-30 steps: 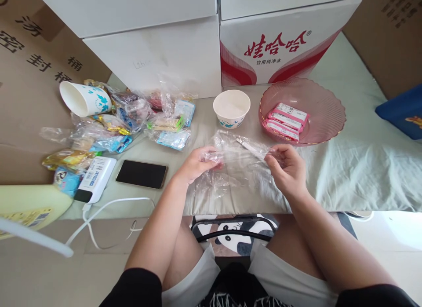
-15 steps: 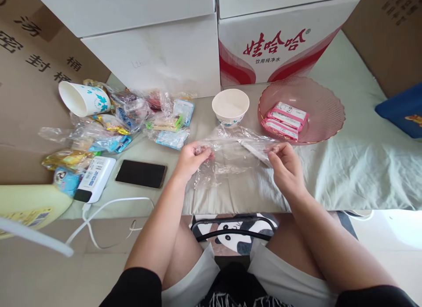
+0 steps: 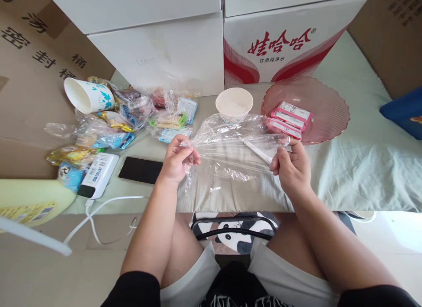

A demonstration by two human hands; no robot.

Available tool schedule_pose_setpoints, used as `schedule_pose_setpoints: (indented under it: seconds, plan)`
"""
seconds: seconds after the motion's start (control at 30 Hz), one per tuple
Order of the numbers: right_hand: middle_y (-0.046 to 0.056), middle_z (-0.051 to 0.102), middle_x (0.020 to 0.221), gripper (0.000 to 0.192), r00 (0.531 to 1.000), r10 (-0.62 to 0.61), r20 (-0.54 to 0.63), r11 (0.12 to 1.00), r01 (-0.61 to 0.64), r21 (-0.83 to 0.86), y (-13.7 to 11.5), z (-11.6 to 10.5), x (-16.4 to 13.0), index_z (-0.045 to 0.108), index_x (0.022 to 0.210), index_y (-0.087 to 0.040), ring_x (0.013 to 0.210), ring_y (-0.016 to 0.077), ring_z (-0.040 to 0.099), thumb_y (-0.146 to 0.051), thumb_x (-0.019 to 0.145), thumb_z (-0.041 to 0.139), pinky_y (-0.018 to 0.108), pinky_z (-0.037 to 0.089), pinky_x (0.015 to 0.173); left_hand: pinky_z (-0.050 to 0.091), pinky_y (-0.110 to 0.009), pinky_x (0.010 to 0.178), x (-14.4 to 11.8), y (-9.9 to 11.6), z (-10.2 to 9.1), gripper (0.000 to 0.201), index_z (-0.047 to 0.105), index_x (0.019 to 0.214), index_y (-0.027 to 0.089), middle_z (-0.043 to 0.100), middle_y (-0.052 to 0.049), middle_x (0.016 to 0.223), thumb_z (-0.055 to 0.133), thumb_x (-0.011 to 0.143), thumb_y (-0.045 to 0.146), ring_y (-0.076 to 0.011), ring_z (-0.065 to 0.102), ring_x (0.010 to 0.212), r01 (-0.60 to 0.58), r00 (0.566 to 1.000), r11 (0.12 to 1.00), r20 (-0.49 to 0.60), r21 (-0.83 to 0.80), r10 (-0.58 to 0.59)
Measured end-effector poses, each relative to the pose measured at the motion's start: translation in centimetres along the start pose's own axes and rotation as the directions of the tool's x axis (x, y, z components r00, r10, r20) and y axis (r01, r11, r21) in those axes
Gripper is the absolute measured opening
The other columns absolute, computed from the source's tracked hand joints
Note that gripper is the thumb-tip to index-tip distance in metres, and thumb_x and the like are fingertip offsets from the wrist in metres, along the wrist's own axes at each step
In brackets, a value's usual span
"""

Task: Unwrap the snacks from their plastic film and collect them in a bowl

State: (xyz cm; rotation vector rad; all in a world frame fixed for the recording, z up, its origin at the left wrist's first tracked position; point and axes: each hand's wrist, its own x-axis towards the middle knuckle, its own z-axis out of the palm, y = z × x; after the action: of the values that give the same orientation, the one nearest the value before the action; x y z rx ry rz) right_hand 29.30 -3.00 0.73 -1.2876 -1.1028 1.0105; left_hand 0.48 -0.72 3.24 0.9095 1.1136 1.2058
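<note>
A sheet of clear plastic film (image 3: 227, 151), perhaps a thin bag, is stretched between my two hands over the cloth. My left hand (image 3: 176, 159) pinches its left side, fingers closed. On the right, my right hand (image 3: 293, 168) is closed on the other side of the film. A slim white stick-like thing (image 3: 257, 151) shows beside the right fingers, seen partly through the film; whether it is held or lies beneath I cannot tell. Just beyond the film stands a white paper bowl (image 3: 234, 102), its lower part covered by the plastic.
A pink ribbed bowl (image 3: 325, 115) with several pink-and-white packets (image 3: 293, 115) is at right. On the left lie a tipped paper cup (image 3: 89, 96), wrapped snacks (image 3: 132, 109), a white power bank (image 3: 99, 175) with a cable and a phone (image 3: 140, 169). Cartons (image 3: 158, 56) stand behind.
Both hands have moved apart, the left going left and the right going right. The plastic film between them is now wider and pulled tighter.
</note>
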Motion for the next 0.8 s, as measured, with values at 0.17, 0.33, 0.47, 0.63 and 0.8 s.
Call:
schedule_pose_setpoints:
  seconds: [0.17,0.33,0.47,0.63,0.8]
  plan:
    - [-0.008,0.057,0.052,0.014,0.999,-0.031,-0.007,0.998,0.032,0.056,0.37,-0.03,-0.07,0.056,0.095,-0.025,0.039,0.0087,0.046,-0.037,0.094,0.062,0.022,0.034,0.04,0.046,-0.021,0.048,0.06,0.32,-0.14,0.037,0.043,0.068,0.021,0.064,0.006,0.058,0.079,0.063,0.026,-0.0098,0.06,0.047,-0.036,0.999,0.991,-0.004,-0.129,0.035]
    - [-0.004,0.06,0.062,0.011,0.991,-0.133,-0.019,0.98,0.134,0.148,0.51,-0.05,-0.33,0.055,0.078,-0.024,0.045,0.0093,0.049,-0.025,0.087,0.061,0.024,0.034,0.043,0.05,-0.021,0.055,0.18,0.58,-0.12,0.036,0.052,0.078,0.022,0.067,0.006,0.068,0.083,0.061,0.022,-0.0091,0.063,0.055,-0.005,0.998,0.991,0.065,-0.132,0.014]
    - [-0.003,0.055,0.064,0.016,0.982,-0.189,0.002,0.97,0.187,0.154,0.37,-0.08,-0.27,0.052,0.07,-0.023,0.046,0.009,0.046,-0.022,0.084,0.059,0.026,0.034,0.044,0.052,-0.019,0.055,0.29,0.5,-0.08,0.044,0.057,0.097,0.025,0.067,0.007,0.065,0.084,0.062,0.023,-0.0097,0.064,0.055,0.078,0.993,0.994,0.096,-0.076,-0.071]
    - [0.0,0.054,0.065,0.015,0.981,-0.192,0.008,0.97,0.189,0.152,0.26,-0.18,-0.19,0.054,0.065,-0.023,0.05,0.0107,0.046,-0.02,0.079,0.059,0.026,0.031,0.042,0.05,-0.02,0.049,0.5,0.37,0.15,0.034,0.06,0.089,0.02,0.064,0.007,0.058,0.081,0.063,0.029,-0.0107,0.062,0.048,0.144,0.987,0.989,0.068,-0.025,-0.142]
    - [0.001,0.058,0.068,0.016,0.986,-0.164,0.025,0.98,0.16,0.121,0.34,-0.25,-0.24,0.056,0.064,-0.023,0.051,0.0108,0.047,-0.023,0.08,0.059,0.026,0.032,0.043,0.049,-0.022,0.047,0.63,0.12,0.23,0.042,0.069,0.104,0.016,0.065,0.004,0.056,0.08,0.065,0.03,-0.0139,0.064,0.049,0.238,0.964,0.971,0.114,0.022,-0.239]
